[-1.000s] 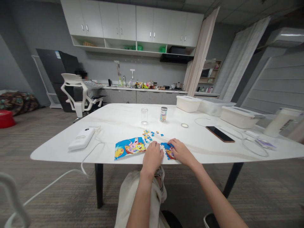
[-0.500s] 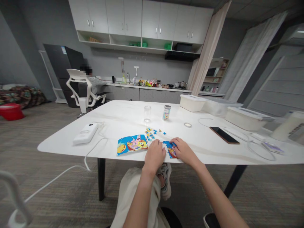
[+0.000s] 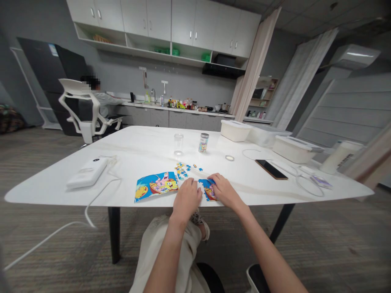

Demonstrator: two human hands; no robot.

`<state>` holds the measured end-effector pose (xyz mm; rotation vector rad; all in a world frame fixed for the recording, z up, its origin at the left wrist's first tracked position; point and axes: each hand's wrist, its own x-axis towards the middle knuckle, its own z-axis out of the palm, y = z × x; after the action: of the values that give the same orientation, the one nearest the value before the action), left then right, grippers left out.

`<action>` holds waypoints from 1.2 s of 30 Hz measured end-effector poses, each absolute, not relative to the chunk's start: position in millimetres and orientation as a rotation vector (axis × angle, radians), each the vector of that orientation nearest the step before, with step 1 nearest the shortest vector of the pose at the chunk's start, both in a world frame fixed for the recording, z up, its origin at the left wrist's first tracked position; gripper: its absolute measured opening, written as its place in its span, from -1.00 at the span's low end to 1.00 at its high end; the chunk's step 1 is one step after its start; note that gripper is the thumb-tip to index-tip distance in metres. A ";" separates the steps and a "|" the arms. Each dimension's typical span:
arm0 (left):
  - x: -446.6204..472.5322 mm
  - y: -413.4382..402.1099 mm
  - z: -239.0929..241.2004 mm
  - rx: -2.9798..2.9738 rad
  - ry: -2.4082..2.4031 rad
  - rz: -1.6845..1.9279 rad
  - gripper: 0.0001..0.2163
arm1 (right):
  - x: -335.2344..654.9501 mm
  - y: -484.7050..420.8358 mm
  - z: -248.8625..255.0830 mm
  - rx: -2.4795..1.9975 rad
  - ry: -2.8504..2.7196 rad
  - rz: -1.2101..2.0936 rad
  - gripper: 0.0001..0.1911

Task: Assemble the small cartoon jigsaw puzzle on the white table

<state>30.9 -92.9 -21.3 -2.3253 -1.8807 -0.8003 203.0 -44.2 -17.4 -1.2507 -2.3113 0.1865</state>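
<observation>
Partly joined jigsaw puzzle (image 3: 205,185) lies at the near edge of the white table (image 3: 146,142). My right hand (image 3: 225,190) covers its right side, fingers bent over the joined pieces. On its left side is my left hand (image 3: 187,197), palm down, thumb and fingers apart; I see nothing held in it. A picture sheet (image 3: 156,186) with cartoon figures on blue lies just left of my left hand. Loose jigsaw pieces (image 3: 182,169) are scattered beyond that hand. Farther back stand a clear jar (image 3: 179,144) and a printed can (image 3: 203,143).
A round lid ring (image 3: 229,158) and a phone (image 3: 271,169) lie to the right, near white cables. Storage boxes (image 3: 293,149) line the far right. A white power bank-like block (image 3: 88,173) sits left. A person sits in a white chair (image 3: 81,106) behind the table.
My view has turned a little to the right, so everything appears shifted left. Both hands stay at the puzzle, with little visible change in their pose.
</observation>
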 end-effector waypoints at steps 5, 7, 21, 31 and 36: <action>33.3 -96.7 -18.6 -2.283 -1.904 -0.846 -0.86 | 202.0 -45.7 -16.2 -1.264 -2.305 0.157 -0.69; 34.0 -98.1 -18.1 -2.276 -1.897 -0.879 -0.84 | 202.0 -45.0 -16.6 -1.264 -2.306 0.160 -0.70; 39.4 -106.8 -18.6 -1.873 -2.078 -0.822 -0.76 | 202.3 -43.4 -16.9 -1.260 -2.332 0.143 -0.71; 41.4 -108.7 -16.9 -1.770 -2.154 -0.833 -0.71 | 198.5 -56.7 -4.6 -1.369 -2.231 -0.042 -0.72; 39.5 -109.8 -13.5 -1.811 -2.130 -0.844 -0.77 | 168.1 -44.9 11.8 -1.338 -2.282 0.021 -0.75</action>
<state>39.5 -109.8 -13.5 -1.8108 -2.1304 -0.8439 168.1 -44.9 11.8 -1.3384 -2.2823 0.0207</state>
